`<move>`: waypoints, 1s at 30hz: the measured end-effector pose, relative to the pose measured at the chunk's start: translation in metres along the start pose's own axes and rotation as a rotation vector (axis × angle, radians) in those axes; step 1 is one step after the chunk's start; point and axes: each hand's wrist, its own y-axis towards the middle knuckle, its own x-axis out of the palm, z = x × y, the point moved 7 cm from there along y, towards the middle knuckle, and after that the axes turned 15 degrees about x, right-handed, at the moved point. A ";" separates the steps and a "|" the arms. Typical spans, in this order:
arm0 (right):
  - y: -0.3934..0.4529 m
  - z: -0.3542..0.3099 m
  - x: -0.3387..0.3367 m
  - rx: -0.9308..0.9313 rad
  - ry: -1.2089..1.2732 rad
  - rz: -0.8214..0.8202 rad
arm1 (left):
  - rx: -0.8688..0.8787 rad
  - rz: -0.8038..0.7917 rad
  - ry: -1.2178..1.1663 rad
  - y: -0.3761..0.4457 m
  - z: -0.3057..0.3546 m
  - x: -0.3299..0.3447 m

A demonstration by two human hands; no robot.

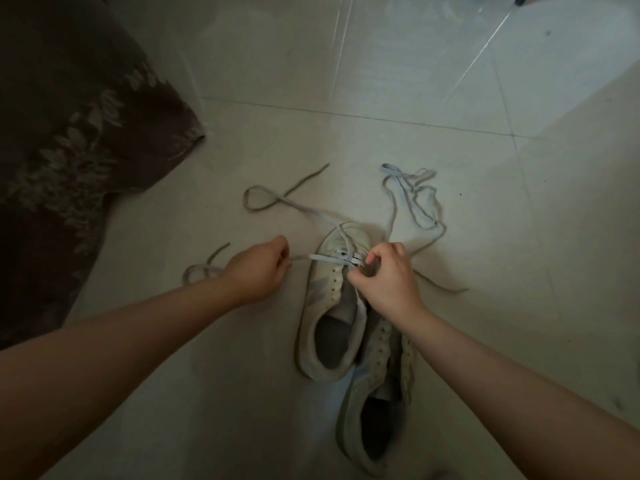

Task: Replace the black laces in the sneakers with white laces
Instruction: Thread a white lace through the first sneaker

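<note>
Left edge: a dark brown fabric with a pale leaf pattern point(79, 133) lies on the pale tiled floor point(381, 64). Just left of the left forearm, a loose greyish lace end point(204, 268) curls on the floor. The left hand point(258, 270), fingers curled, pinches one end of a flat white lace point(332, 259) and holds it taut, level with the forward eyelets. Beyond it, a long pale lace strand point(263, 199) loops on the tiles toward the shoe's toe. Centre: a worn white low-top sneaker point(329, 327), toe pointing away, carries the white lace across its front eyelets. The right hand point(388, 278), fingers curled, grips the lace at the sneaker's right eyelet row. A second white sneaker point(374, 410), unlaced, lies touching the first, nearer the viewer. Right, farther away: a tangled pale lace point(415, 195) lies on the floor.
</note>
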 end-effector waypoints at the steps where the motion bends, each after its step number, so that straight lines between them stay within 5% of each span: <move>1: 0.001 0.002 0.000 0.017 0.005 -0.017 | 0.017 -0.005 0.013 -0.003 -0.003 -0.001; 4: 0.003 0.001 -0.006 -0.011 0.017 0.010 | 0.020 -0.066 0.155 -0.016 -0.020 0.000; 6: -0.001 -0.013 -0.019 -0.191 -0.012 0.162 | -0.042 -0.063 0.075 -0.023 -0.026 0.000; 8: -0.009 -0.030 -0.021 -0.378 0.023 0.175 | -0.166 0.008 -0.392 -0.020 -0.016 0.002; 12: -0.031 -0.053 0.023 -0.305 0.057 -0.400 | -0.392 0.098 -1.637 0.012 0.049 -0.002; 16: -0.031 -0.056 0.032 -0.149 0.189 -0.594 | -0.307 0.110 -1.965 0.038 0.083 -0.031; 20: -0.039 -0.073 0.008 -0.117 0.543 -0.696 | -0.257 0.158 -1.836 0.044 0.078 -0.044; 24: -0.016 -0.082 -0.030 0.064 1.051 -0.745 | -0.050 -0.074 -1.379 0.021 0.085 -0.032; 30: 0.025 -0.068 -0.062 0.224 1.367 -0.535 | 0.104 0.037 -0.976 0.010 0.075 -0.032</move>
